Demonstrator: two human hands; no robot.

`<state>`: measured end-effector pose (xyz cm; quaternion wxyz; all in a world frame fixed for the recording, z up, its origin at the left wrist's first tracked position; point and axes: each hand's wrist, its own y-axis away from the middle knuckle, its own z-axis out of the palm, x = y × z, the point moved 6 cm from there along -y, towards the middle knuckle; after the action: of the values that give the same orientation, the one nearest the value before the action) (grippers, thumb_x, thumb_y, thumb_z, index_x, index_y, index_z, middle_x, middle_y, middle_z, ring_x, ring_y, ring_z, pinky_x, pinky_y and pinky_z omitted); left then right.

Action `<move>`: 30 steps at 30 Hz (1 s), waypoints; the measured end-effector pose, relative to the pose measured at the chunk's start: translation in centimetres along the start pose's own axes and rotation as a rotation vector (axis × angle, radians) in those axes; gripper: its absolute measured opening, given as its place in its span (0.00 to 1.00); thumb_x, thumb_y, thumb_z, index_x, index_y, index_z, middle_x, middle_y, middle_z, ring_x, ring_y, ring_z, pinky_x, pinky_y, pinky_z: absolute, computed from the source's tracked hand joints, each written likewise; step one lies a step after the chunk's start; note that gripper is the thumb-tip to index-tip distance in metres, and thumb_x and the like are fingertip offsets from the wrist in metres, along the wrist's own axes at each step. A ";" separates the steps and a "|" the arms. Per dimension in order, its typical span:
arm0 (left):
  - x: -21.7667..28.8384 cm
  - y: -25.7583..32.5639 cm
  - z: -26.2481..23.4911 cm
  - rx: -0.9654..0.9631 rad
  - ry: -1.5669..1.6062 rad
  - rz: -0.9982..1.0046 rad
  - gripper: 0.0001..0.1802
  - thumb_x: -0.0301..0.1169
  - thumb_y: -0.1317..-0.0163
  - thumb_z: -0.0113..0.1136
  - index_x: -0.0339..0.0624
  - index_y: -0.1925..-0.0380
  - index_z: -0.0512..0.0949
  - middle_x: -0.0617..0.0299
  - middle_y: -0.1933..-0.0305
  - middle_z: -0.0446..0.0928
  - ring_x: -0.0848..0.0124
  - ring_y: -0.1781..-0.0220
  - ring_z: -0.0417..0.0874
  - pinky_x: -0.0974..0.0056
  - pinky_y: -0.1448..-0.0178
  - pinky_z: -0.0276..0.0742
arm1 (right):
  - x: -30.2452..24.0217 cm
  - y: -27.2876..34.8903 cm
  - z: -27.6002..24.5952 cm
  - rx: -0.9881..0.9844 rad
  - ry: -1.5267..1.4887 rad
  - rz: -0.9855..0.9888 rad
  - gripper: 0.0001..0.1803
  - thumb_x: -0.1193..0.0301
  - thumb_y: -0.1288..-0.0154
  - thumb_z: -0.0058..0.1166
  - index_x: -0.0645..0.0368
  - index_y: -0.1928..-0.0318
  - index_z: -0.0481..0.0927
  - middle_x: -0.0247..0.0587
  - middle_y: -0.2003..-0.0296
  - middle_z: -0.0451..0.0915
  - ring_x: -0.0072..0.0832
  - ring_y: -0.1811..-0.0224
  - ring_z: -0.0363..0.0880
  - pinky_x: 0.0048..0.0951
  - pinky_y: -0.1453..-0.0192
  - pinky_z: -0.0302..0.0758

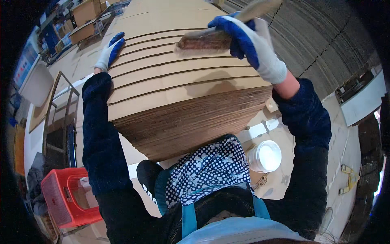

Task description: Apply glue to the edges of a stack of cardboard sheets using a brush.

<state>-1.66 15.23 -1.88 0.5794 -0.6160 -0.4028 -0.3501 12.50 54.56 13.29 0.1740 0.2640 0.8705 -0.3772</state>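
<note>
Head view: a tall stack of flat cardboard sheets (178, 85) stands directly in front of the person, its stepped top edges running across the frame and its layered side face turned toward the camera. A wide brush (205, 40) with brown bristles lies against the upper sheets near the stack's far right part, handle pointing up and to the right. The right hand (248, 40), in a white glove with blue coating, has its grip wrapped tight around the brush handle. The left hand (109, 51), gloved the same way, rests on the stack's far left edge, fingers laid flat over the cardboard; it presses rather than clasps, grip not closed on anything. Both forearms wear dark blue sleeves and flank the stack on either side.

Below the stack, at the person's chest, a blue-and-white dotted apron (209, 168) shows. On the floor to the right of it stands a white round tub (265, 156). A red plastic crate (65, 197) sits on the floor at lower left. More cardboard boxes (85, 18) are piled at the upper left, well apart from the stack. A large corrugated roll or sheet surface (321, 44) fills the upper right.
</note>
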 end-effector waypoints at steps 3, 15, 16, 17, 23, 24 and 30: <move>-0.2 0.2 -0.5 0.002 0.041 -0.017 0.22 0.31 0.36 0.50 0.37 0.43 0.65 0.62 0.41 0.67 0.75 0.42 0.67 0.71 0.39 0.63 | 1.9 -1.7 2.1 0.073 -0.076 0.031 0.21 0.59 0.40 0.54 0.67 0.58 0.77 0.43 0.70 0.79 0.21 0.76 0.77 0.21 0.72 0.75; -0.1 0.1 0.4 0.053 0.157 0.009 0.22 0.31 0.38 0.54 0.34 0.45 0.67 0.59 0.48 0.72 0.71 0.49 0.73 0.70 0.43 0.68 | 4.9 -1.9 5.9 0.018 -0.010 0.176 0.27 0.53 0.44 0.57 0.71 0.65 0.78 0.41 0.79 0.78 0.25 0.78 0.76 0.27 0.72 0.73; 0.0 0.0 0.5 0.051 0.158 0.015 0.22 0.31 0.38 0.54 0.34 0.45 0.67 0.59 0.48 0.72 0.71 0.49 0.73 0.70 0.43 0.69 | 5.1 -1.9 6.1 0.008 -0.063 0.167 0.27 0.54 0.45 0.57 0.71 0.65 0.78 0.41 0.79 0.78 0.25 0.78 0.76 0.27 0.72 0.73; 0.0 -0.1 0.5 0.049 0.159 0.020 0.22 0.32 0.38 0.54 0.34 0.45 0.67 0.59 0.48 0.72 0.71 0.49 0.74 0.70 0.44 0.69 | 5.4 -2.1 5.9 0.005 -0.063 0.166 0.27 0.54 0.45 0.57 0.71 0.65 0.78 0.41 0.79 0.78 0.25 0.78 0.76 0.27 0.72 0.73; -0.6 0.2 -0.8 0.014 0.150 0.008 0.22 0.31 0.37 0.53 0.37 0.44 0.67 0.61 0.45 0.70 0.73 0.47 0.71 0.71 0.42 0.67 | 5.7 -6.1 3.7 0.151 -0.016 -0.002 0.25 0.55 0.46 0.59 0.70 0.67 0.77 0.45 0.77 0.78 0.26 0.74 0.75 0.29 0.68 0.72; -0.4 0.2 -0.3 0.029 0.133 0.020 0.22 0.32 0.38 0.53 0.36 0.44 0.67 0.60 0.47 0.71 0.73 0.48 0.72 0.71 0.43 0.68 | 6.1 -6.7 3.2 0.181 0.001 -0.024 0.25 0.55 0.46 0.59 0.70 0.67 0.77 0.45 0.76 0.78 0.27 0.74 0.75 0.30 0.68 0.72; 0.8 0.6 0.4 0.050 -0.038 0.017 0.22 0.31 0.39 0.54 0.34 0.45 0.67 0.60 0.48 0.72 0.73 0.50 0.74 0.71 0.45 0.70 | 8.6 -12.2 5.2 0.240 0.189 -0.025 0.21 0.58 0.43 0.59 0.69 0.65 0.79 0.37 0.75 0.79 0.20 0.75 0.75 0.24 0.71 0.73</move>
<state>-0.78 15.74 -1.47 0.5897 -0.6114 -0.4172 -0.3231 -1.03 46.53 12.46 0.0536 0.3064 0.8350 -0.4539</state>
